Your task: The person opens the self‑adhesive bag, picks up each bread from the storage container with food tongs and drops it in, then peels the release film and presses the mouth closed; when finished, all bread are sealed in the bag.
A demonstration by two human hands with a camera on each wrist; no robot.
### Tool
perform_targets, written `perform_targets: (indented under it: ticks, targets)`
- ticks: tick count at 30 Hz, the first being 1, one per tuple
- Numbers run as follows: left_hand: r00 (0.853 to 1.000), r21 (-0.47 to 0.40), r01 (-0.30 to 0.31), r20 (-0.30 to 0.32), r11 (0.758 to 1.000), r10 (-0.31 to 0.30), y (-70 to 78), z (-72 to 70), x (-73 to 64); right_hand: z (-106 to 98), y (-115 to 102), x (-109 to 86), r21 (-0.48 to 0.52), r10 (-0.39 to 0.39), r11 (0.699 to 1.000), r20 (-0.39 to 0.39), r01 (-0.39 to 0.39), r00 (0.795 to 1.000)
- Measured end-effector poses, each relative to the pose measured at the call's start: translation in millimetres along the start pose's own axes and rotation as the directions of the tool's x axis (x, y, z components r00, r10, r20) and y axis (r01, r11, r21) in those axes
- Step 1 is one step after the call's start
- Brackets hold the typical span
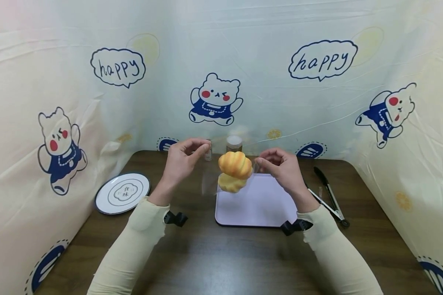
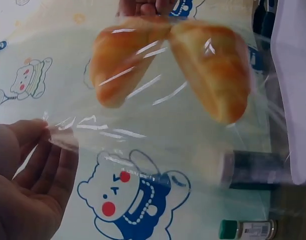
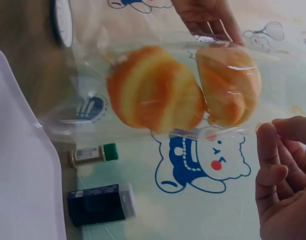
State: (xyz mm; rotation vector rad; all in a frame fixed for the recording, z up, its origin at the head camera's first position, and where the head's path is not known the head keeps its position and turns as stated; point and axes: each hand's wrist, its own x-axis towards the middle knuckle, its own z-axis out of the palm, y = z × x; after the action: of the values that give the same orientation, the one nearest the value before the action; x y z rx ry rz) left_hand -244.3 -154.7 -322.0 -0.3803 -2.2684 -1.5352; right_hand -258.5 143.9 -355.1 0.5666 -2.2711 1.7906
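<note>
Two golden bread rolls, an upper one (image 1: 235,164) and a lower one (image 1: 230,184), lie inside a clear plastic bag (image 1: 209,185) held up between my hands. With thumb and fingertips, my left hand (image 1: 184,160) pinches one edge of the bag. The opposite edge is pinched by my right hand (image 1: 284,171), thumb against fingers. In the head view the bag overlaps the upper left part of a lavender tray (image 1: 262,205). Both wrist views show the film stretched around the rolls, with shiny creases near the pinching fingertips.
A white plate with a dark rim (image 1: 105,194) lies at the left. Black-tipped tongs (image 1: 332,192) rest right of the tray. At the back stand a white-lidded jar (image 1: 234,142) and a small green-capped bottle (image 3: 88,155). Patterned cloth (image 1: 162,102) encloses the table.
</note>
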Motion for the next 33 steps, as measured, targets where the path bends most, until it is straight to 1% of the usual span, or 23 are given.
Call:
perform_targets:
  ticks: [3, 6, 8, 12, 14, 17, 21, 28, 33]
  targets:
    - [0.999, -0.005, -0.003, 0.040, 1.000, 0.003, -3.4, -2.9, 0.6, -4.4, -0.8, 1.7, 0.003, -0.028, 1.000, 0.013, 0.028, 1.000]
    - [0.996, -0.007, -0.003, 0.089, 1.000, 0.003, -4.1, -7.1, 1.0, -10.3, -3.9, 2.7, -0.021, -0.053, 0.998, 0.020, 0.053, 0.998]
    - [0.993, 0.012, -0.004, 0.116, 1.000, 0.002, -4.2, -9.9, 1.2, -13.8, -5.8, 3.5, -0.032, -0.070, 0.997, 0.019, 0.071, 0.997]
    - [0.989, 0.053, -0.027, 0.146, 0.998, 0.019, -5.9, -14.7, 1.2, -18.1, -7.7, 5.3, -0.034, -0.113, 0.993, 0.017, 0.114, 0.993]
    - [0.987, 0.059, -0.041, 0.159, 0.997, 0.031, -7.1, -16.1, 1.5, -19.0, -8.4, 5.6, -0.026, -0.138, 0.990, 0.020, 0.138, 0.990]
    - [0.981, 0.032, -0.063, 0.186, 0.997, 0.056, -8.7, -17.3, 2.5, -19.8, -8.8, 5.3, -0.022, -0.169, 0.985, 0.025, 0.170, 0.985]
    - [0.972, -0.027, -0.090, 0.216, 0.996, 0.093, -9.8, -18.9, 2.3, -20.5, -10.3, 4.7, 0.015, -0.202, 0.979, 0.034, 0.201, 0.979]
    - [0.959, -0.089, -0.151, 0.228, 0.984, 0.168, -12.1, -20.8, 1.9, -21.3, -11.0, 4.9, 0.082, -0.241, 0.968, 0.052, 0.237, 0.969]
    - [0.945, -0.148, -0.187, 0.243, 0.971, 0.219, -11.3, -21.1, 0.5, -21.0, -9.4, 5.0, 0.144, -0.280, 0.953, 0.071, 0.268, 0.957]
